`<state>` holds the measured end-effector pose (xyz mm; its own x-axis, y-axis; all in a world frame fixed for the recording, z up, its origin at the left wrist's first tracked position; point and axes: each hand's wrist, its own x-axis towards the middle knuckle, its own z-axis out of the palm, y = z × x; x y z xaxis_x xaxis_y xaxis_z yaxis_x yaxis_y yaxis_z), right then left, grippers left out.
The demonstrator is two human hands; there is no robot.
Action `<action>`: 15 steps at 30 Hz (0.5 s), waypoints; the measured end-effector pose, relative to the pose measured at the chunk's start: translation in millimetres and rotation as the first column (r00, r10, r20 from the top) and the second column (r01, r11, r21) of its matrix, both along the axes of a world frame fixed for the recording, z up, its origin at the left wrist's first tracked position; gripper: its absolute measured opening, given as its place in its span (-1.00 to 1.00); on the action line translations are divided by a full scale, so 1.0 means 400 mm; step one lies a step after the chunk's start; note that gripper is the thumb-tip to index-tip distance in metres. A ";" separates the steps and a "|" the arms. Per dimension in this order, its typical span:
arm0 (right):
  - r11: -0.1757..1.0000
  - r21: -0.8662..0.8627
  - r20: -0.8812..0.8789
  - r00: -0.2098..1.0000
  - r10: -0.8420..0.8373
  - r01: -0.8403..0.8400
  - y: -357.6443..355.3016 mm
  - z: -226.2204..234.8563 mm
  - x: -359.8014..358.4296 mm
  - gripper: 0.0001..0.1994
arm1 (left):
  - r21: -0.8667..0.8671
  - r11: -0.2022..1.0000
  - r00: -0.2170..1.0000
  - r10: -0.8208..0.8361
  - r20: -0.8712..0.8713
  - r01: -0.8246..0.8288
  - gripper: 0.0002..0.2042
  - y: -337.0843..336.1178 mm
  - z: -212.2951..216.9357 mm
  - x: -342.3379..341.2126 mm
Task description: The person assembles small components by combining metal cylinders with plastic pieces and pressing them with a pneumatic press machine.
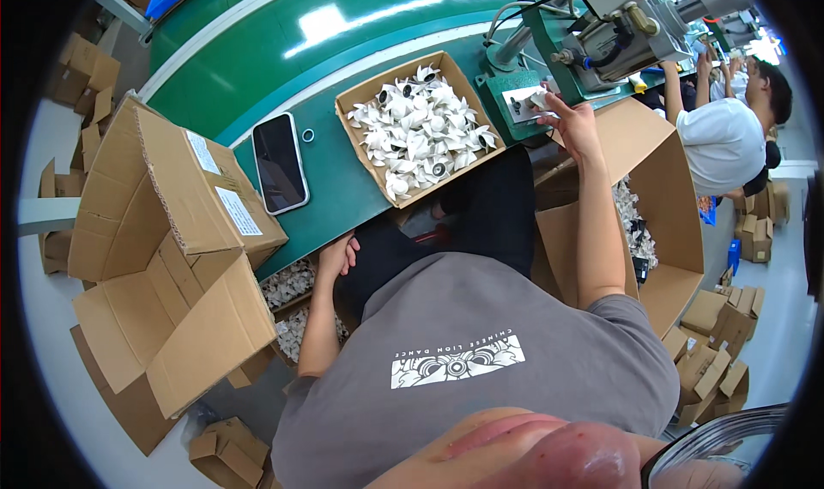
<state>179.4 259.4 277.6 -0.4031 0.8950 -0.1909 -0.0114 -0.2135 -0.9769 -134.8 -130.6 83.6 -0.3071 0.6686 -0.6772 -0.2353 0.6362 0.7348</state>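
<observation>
My right hand [573,127] is at the green bench press [508,103], thumb and fingers closed on a small white bladed part [539,100]. The part is over the press's metal plate [520,110], and my fingers partly hide it. Loosely curled, my left hand [340,254] rests on my lap beside the table edge, with nothing visible in it. Between my hands, a shallow cardboard tray [376,183] on the green table [330,193] holds a heap of white bladed fan wheels [421,129], some showing black centres.
A phone [280,163] and a small ring [307,135] lie left of the tray. Open cardboard boxes stand at left [202,317] and right [674,197]; the right one holds more white parts [633,223]. Another person [725,133] sits farther right.
</observation>
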 end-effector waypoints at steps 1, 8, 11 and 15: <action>1.000 0.014 0.026 1.000 0.010 -0.010 -0.001 0.009 -0.008 -0.73 | -0.006 1.000 1.000 0.002 0.005 -0.002 -0.48 0.000 -0.002 -0.001; 0.998 -0.030 0.146 0.987 0.066 -0.062 0.027 0.054 -0.017 -0.67 | 0.002 0.995 0.995 -0.096 0.037 0.096 -0.49 0.033 -0.027 -0.014; 0.990 -0.052 0.220 0.966 0.136 -0.128 0.047 0.047 -0.002 -0.62 | 0.000 0.992 0.991 -0.126 0.039 0.126 -0.49 0.040 -0.035 -0.017; 0.984 -0.048 0.173 0.969 0.177 -0.171 0.058 0.042 -0.008 -0.67 | -0.005 0.989 0.988 -0.148 0.039 0.148 -0.46 0.051 -0.044 -0.017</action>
<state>176.3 282.6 294.4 -0.5096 0.8064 -0.3001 0.1998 -0.2284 -0.9529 -141.6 -110.2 66.1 -0.1787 0.6992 -0.6922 -0.1658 0.6720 0.7217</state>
